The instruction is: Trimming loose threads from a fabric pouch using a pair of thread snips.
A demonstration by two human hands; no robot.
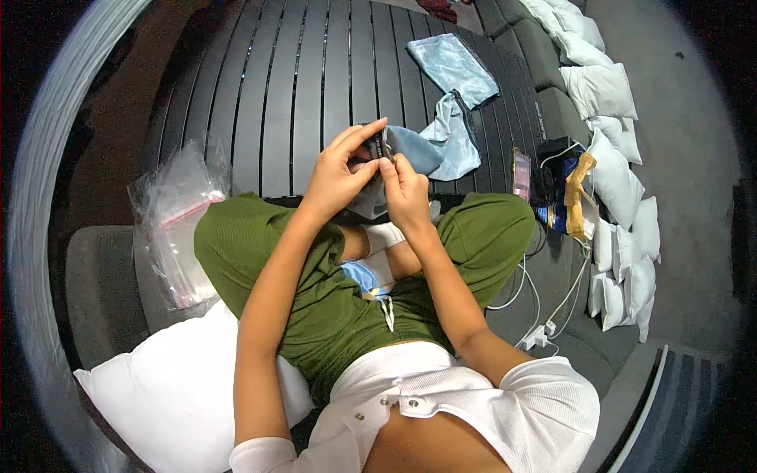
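A length of light blue, shiny cloth (456, 146) with a dark edge runs over the table edge up to my hands. My left hand (343, 169) pinches the dark edge of the cloth, its thumb and fingers closed and its index finger stretched over the top. Close beside it, my right hand (407, 193) grips the same edge between thumb and fingers. Whether that edge is a zipper cannot be made out. A folded light blue cloth piece (453, 69) lies farther back on the table, against the far end of the held cloth.
The black slatted table (268, 94) stands ahead of my crossed legs. Clear plastic bags (185, 236) and a white pillow (173, 386) are on my left. On my right are a phone (521, 173), a yellow-and-blue bag (578, 197), white cables (536, 335) and several white cushions (615, 177).
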